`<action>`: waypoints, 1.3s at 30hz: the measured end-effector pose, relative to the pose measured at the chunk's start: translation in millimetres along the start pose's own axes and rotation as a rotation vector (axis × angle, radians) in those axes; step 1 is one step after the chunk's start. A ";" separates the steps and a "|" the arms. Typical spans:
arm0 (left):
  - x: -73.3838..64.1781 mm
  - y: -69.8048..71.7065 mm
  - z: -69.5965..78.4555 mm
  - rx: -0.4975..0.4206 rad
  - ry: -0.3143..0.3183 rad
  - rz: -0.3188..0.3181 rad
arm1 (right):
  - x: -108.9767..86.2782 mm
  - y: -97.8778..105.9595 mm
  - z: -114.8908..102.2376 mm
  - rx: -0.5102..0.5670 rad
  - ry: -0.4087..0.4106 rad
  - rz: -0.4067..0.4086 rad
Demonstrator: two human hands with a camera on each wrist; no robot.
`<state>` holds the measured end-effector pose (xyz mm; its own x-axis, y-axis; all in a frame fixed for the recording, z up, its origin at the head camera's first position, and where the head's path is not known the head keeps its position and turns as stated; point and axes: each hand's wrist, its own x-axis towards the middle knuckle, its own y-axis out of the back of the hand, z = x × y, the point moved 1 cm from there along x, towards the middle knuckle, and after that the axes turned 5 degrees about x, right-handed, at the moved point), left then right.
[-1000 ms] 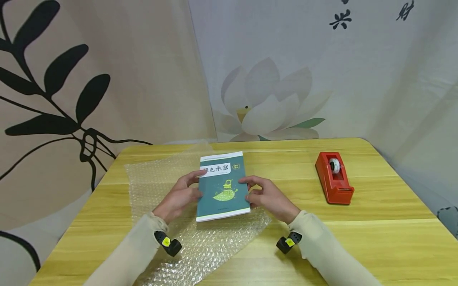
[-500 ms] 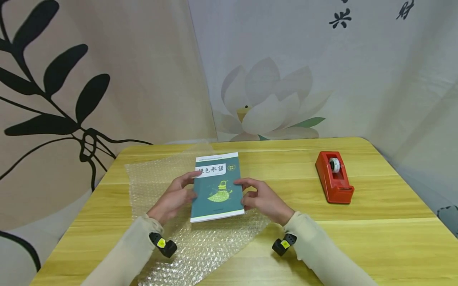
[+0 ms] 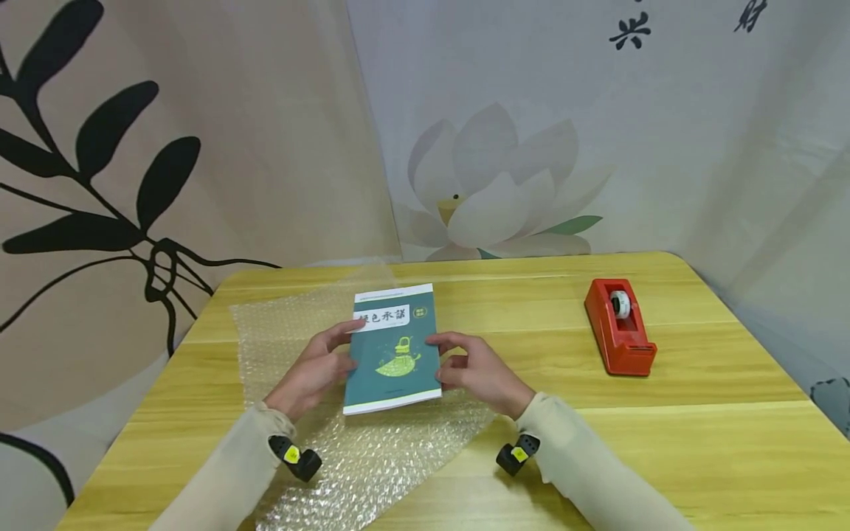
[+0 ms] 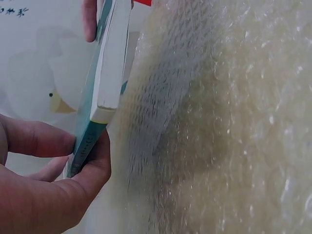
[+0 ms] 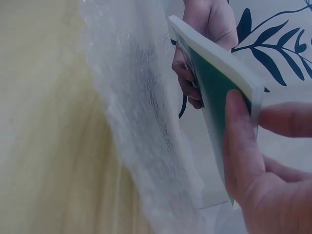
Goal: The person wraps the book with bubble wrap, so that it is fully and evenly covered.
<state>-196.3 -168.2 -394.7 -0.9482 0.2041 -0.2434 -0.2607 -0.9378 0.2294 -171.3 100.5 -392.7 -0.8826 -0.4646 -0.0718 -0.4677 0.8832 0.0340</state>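
Note:
A teal book (image 3: 392,354) with white bands and a yellow-green picture is held up between both hands, over a sheet of bubble wrap (image 3: 392,457). My left hand (image 3: 312,371) pinches the book's left edge, its spine side, as the left wrist view shows with the thumb and fingers on opposite faces of the book (image 4: 109,73). On the opposite edge, my right hand (image 3: 481,372) pinches the book between thumb and fingers. In the right wrist view the book (image 5: 219,92) stands clear of the bubble wrap (image 5: 141,117), tilted.
A red tape dispenser (image 3: 620,328) with a roll of tape stands at the right of the wooden table (image 3: 704,457). Behind the table hangs a printed curtain (image 3: 285,133) with dark leaves and a pale lotus. The bubble wrap reaches toward the table's back edge.
Both hands have moved a little to the left, carrying the book with them over the bubble wrap. Their grips look the same. The bubble wrap and tape dispenser stay in place.

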 end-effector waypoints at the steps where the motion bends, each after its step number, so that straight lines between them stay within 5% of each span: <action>1: -0.2 0.8 -0.1 0.001 0.001 0.001 | 0.3 -0.7 0.0 -0.002 0.000 0.001; 22: -6.8 13.0 -10.6 0.040 0.011 0.025 | 5.7 -21.6 5.3 -0.049 -0.003 0.029; 39: -10.6 27.6 -20.2 0.023 0.012 0.081 | 9.5 -41.6 8.3 0.024 -0.003 0.012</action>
<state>-189.8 -201.9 -404.8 -0.9641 0.1246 -0.2347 -0.1878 -0.9443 0.2701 -159.8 59.9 -403.0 -0.8880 -0.4538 -0.0744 -0.4557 0.8900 0.0107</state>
